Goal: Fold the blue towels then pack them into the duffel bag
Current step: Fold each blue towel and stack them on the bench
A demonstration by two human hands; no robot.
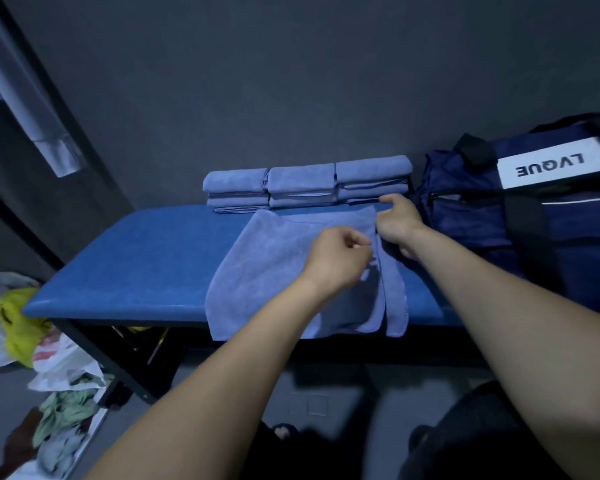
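Reaching forward from the bottom edge, two bare forearms stretch over a blue bench (125,271). A light blue towel (278,271) lies across the bench, its near end hanging over the front edge. The left hand (338,261) is curled, pinching the towel's right-hand edge near the middle. Just beyond it, the right hand (397,223) grips the same edge at the towel's far right corner, fingers curled round the cloth. Behind the towel, three stacks (305,183) of folded blue towels sit in a row against the dark wall. To their right, a navy duffel (482,216) with a white label rests on the bench. Plastic bags (21,327) lie on the floor at left.
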